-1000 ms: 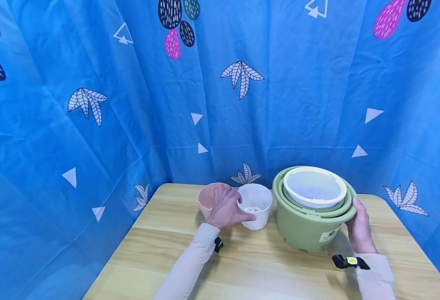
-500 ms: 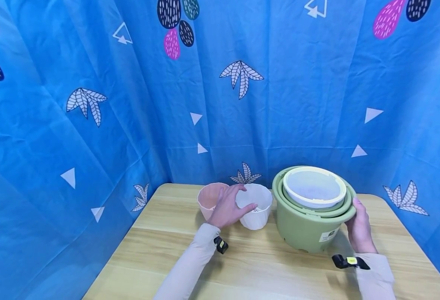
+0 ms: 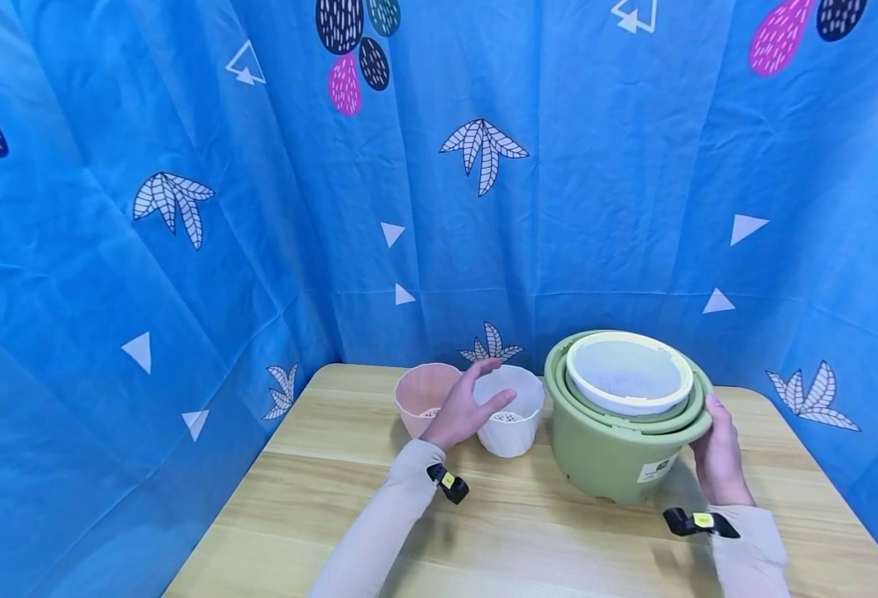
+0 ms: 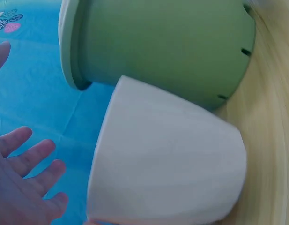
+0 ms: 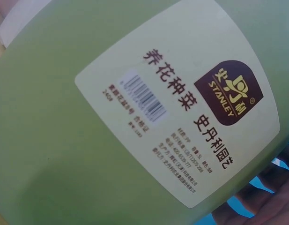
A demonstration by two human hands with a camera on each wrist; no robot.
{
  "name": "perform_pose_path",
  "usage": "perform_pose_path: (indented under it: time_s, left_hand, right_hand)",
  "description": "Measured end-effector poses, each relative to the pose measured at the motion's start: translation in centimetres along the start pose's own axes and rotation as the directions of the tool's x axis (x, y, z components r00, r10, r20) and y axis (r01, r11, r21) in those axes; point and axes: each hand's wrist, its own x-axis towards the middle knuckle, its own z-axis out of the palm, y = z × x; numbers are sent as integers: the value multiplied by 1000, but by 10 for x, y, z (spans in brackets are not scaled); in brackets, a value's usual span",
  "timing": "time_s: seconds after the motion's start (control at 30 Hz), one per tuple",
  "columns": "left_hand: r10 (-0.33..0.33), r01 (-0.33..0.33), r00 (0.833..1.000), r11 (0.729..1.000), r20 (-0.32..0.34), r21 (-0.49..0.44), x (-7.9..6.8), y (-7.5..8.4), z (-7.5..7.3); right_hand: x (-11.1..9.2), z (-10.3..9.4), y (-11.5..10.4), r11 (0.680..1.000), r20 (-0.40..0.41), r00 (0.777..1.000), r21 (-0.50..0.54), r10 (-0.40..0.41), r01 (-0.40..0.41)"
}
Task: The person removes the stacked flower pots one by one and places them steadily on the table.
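Note:
In the head view my left hand [image 3: 468,407] hovers with fingers spread beside the white flower pot [image 3: 511,440] and partly before the pink flower pot [image 3: 416,390]. It grips nothing; the left wrist view shows its spread fingers apart from the white pot's rim. My right hand [image 3: 718,457] rests against the right side of the large green flower pot [image 3: 595,457], its fingers reaching up to the rim. Inside that pot sit a smaller green flower pot [image 3: 651,422] and a white-rimmed pot [image 3: 625,405]. The right wrist view shows the green pot's printed label [image 5: 181,103] up close.
All the pots stand in a row toward the back of a wooden table [image 3: 528,540]. Blue patterned cloth [image 3: 595,208] hangs behind the table and along both sides. A small camera is strapped to each wrist.
My left hand has drawn back from the white pot's rim, turning and spreading its fingers. My right hand and the pots have stayed in place.

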Motion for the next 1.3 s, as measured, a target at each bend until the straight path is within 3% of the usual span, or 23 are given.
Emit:
perform_pose_path:
  time_s: [0.2, 0.77, 1.3]
  left_hand:
    - [-5, 7, 999, 998, 35, -64, 2, 10, 9]
    - [46, -41, 995, 997, 85, -61, 9, 34, 32]
    - [76, -68, 987, 996, 139, -60, 18, 41, 48]
  right_hand:
    - [-1, 0, 0, 1000, -6, 1000, 7, -5, 6]
    - [0, 0, 0, 1000, -11, 1000, -1, -8, 8]
    - [0, -1, 1, 1000, -15, 1000, -27, 14, -14]
